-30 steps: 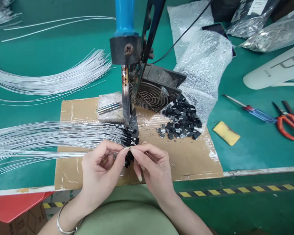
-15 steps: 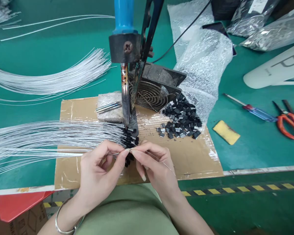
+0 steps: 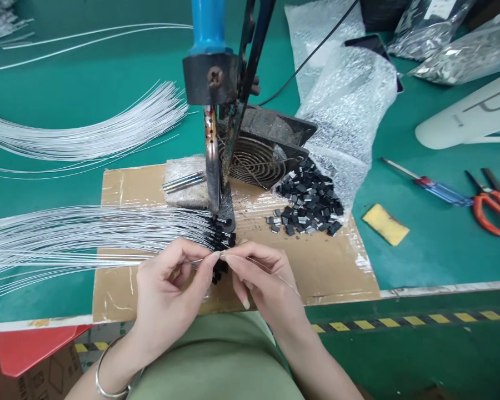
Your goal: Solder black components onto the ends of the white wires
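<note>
Left hand (image 3: 164,305), w/ a metal bangle (image 3: 97,379) at the wrist, pinches a thin wire (image 3: 197,260) btwn thumb & index finger, other fingers curled under. Right hand (image 3: 270,283) meets it tip to tip, its thumb & index finger pressed together too; can't tell exactly what sits btwn them, too small. A fine strand runs along the right hand. The wire is near center, over a cardboard sheet (image 3: 325,272) on a green table (image 3: 420,253).

Just beyond the fingertips: a cluster of black ends (image 3: 221,240), belonging to a bundle of pale wires (image 3: 108,228) that stretches off left. Second white bundle (image 3: 108,130), curved, lies farther left.

Center, above those black ends: heating tool w/ blue handle (image 3: 208,25) & metal nozzle (image 3: 212,166) pointing down. Behind it, a dirty dark fan (image 3: 256,158); just left, thin metal rods (image 3: 185,182) on a plastic-wrapped block (image 3: 189,197).

Right of the fan: pile of small black pcs (image 3: 310,200), touching clear bubble wrap (image 3: 345,111). Farther right: yellow pad (image 3: 385,224), screwdriver w/ blue handle (image 3: 433,186), red-handled scissors (image 3: 494,211). Far right: white container marked "P" (image 3: 466,116), bags of silvery pcs (image 3: 462,64).
</note>
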{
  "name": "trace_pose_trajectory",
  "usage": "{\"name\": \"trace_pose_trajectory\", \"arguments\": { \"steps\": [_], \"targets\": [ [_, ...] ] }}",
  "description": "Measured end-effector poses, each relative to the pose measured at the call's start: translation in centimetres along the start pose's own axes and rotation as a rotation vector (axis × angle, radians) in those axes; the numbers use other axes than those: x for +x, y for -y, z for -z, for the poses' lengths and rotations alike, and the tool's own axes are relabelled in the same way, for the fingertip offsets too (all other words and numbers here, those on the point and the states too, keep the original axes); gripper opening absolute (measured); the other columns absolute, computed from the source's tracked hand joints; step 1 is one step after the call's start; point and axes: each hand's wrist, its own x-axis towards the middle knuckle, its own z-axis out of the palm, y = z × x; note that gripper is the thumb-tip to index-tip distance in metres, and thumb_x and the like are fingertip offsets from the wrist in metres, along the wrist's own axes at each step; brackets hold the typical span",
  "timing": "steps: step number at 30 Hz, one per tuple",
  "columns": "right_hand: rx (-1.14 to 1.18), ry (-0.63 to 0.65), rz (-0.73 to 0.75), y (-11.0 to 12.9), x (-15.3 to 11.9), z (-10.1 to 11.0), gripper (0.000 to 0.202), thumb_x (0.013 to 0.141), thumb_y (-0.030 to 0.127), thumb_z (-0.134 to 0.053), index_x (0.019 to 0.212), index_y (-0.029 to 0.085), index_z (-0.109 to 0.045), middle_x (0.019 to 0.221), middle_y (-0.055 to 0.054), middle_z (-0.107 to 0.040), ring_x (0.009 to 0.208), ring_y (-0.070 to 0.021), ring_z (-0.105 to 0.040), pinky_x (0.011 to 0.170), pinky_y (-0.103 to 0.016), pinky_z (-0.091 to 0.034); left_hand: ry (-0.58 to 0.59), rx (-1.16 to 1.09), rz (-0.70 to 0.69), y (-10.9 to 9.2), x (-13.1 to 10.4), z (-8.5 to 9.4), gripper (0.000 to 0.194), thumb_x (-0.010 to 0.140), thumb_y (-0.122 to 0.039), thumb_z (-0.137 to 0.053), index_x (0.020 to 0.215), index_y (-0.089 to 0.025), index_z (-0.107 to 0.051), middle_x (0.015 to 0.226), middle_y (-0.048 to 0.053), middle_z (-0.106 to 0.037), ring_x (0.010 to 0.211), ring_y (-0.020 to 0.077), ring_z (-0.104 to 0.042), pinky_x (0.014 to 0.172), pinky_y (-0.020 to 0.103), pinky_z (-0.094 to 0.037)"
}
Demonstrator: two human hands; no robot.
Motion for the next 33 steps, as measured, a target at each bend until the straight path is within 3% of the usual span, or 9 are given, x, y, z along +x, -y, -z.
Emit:
{"name": "trace_pose_trajectory", "arguments": {
  "steps": [4,8,12,17,20,25,28,33],
  "targets": [
    [0.046,-0.061,0.024,-0.5,-0.2,-0.7,0.01,0.082,0.033,-0.086,0.081,0.022,-0.086,0.067,0.002,-0.069,0.035,-0.0037,-0.046,0.032,-0.019,-0.032,-0.045,0.012,0.011,-0.1,-0.1,-0.4,0.01,0.092,-0.023,-0.074,0.083,-0.019,-0.072,0.067,0.0,-0.067,0.056,0.0105,-0.055,0.05,0.022,-0.041],
    [0.107,-0.108,0.033,-1.0,-0.3,-1.3,0.012,0.08,0.034,-0.087,0.079,0.023,-0.086,0.059,0.004,-0.061,0.033,-0.0051,-0.044,0.03,-0.02,-0.033,-0.077,-0.008,0.008,-0.2,-0.1,-0.7,0.011,0.092,-0.023,-0.073,0.081,-0.019,-0.071,0.062,-0.002,-0.063,0.052,0.0096,-0.05,0.047,0.021,-0.039],
    [0.139,-0.141,0.048,-1.6,-0.4,-1.7,0.01,0.08,0.034,-0.087,0.079,0.024,-0.086,0.062,0.003,-0.064,0.032,-0.0047,-0.043,0.028,-0.019,-0.034,-0.102,-0.024,0.014,-0.3,-0.3,-1.0,0.011,0.091,-0.021,-0.074,0.081,-0.02,-0.07,0.061,-0.003,-0.062,0.052,0.0089,-0.05,0.047,0.02,-0.038],
    [0.083,-0.108,0.091,-1.9,-0.5,-1.3,0.011,0.085,0.036,-0.084,0.086,0.026,-0.087,0.067,0.003,-0.064,0.034,-0.0056,-0.049,0.03,-0.02,-0.038,-0.106,-0.053,0.033,-0.4,-0.3,-1.1,0.01,0.091,-0.02,-0.074,0.082,-0.019,-0.071,0.063,-0.002,-0.064,0.052,0.0087,-0.05,0.046,0.019,-0.039],
    [-0.204,-0.141,0.229,-0.8,-0.6,0.3,0.011,0.092,0.035,-0.08,0.095,0.028,-0.087,0.075,0.001,-0.068,0.043,-0.0089,-0.059,0.039,-0.024,-0.048,-0.117,-0.073,0.044,-0.3,-0.1,-1.0,0.009,0.091,-0.019,-0.074,0.082,-0.02,-0.072,0.063,-0.004,-0.064,0.052,0.007,-0.047,0.047,0.016,-0.039],
    [-1.025,-0.646,0.648,2.1,0.1,4.7,0.008,0.09,0.027,-0.08,0.094,0.022,-0.084,0.081,-0.003,-0.071,0.064,-0.0154,-0.061,0.059,-0.031,-0.051,-0.114,-0.098,0.074,-0.3,0.2,-0.6,0.007,0.09,-0.017,-0.075,0.087,-0.023,-0.076,0.071,-0.004,-0.069,0.059,0.0061,-0.053,0.054,0.013,-0.043],
    [-1.37,-0.617,0.718,2.8,0.9,6.5,0.01,0.089,0.028,-0.08,0.088,0.018,-0.081,0.072,-0.003,-0.068,0.067,-0.0187,-0.06,0.062,-0.034,-0.051,-0.089,-0.101,0.073,-0.2,0.2,-0.5,0.007,0.09,-0.017,-0.075,0.087,-0.024,-0.076,0.073,-0.003,-0.07,0.059,0.0065,-0.052,0.053,0.014,-0.042],
    [-1.415,-0.553,0.742,2.3,1.2,6.9,0.008,0.092,0.026,-0.077,0.088,0.018,-0.077,0.073,-0.002,-0.067,0.068,-0.0182,-0.062,0.063,-0.032,-0.053,-0.078,-0.082,0.076,-0.3,0.3,-0.2,0.008,0.09,-0.018,-0.074,0.086,-0.023,-0.076,0.073,-0.003,-0.07,0.06,0.0076,-0.053,0.054,0.016,-0.042]
  ]
}}
